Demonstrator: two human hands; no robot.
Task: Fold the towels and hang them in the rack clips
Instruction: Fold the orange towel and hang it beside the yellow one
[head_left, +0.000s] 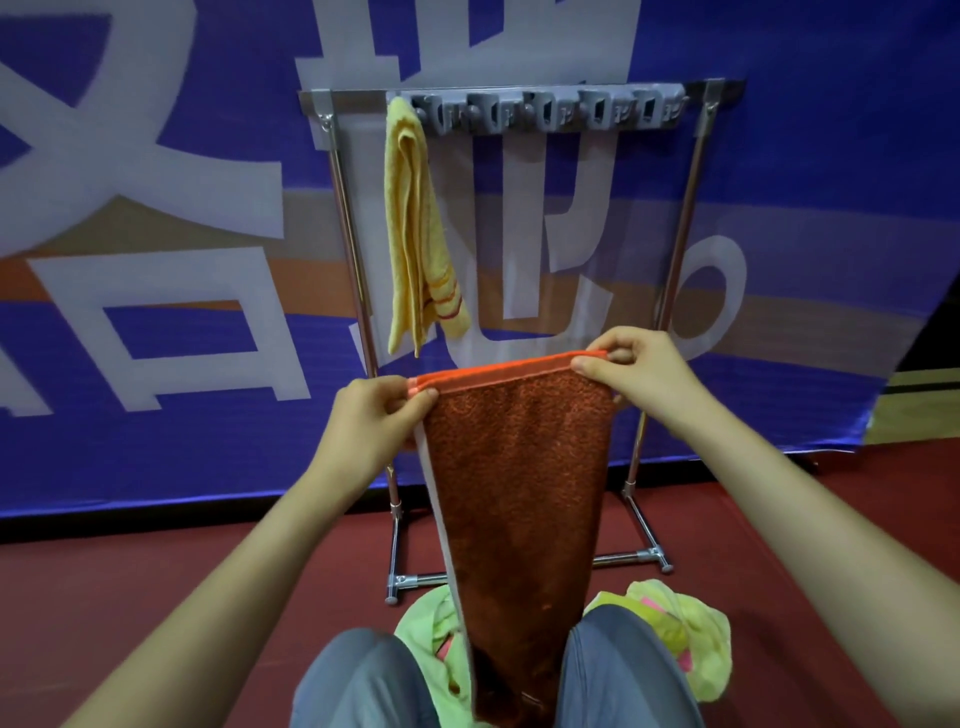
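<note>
**Orange Towel Held by Top Corners**

Both arms reached forward. The left hand (371, 421) and right hand (631, 369) each pinched a top corner of the folded orange towel (519, 467), which hung between the knees (363, 675). Beyond, a yellow towel (415, 234) hung at the left end of the rack's (680, 249) clip strip (550, 111). The banner's (156, 156) cropped white characters were unreadable.
</note>
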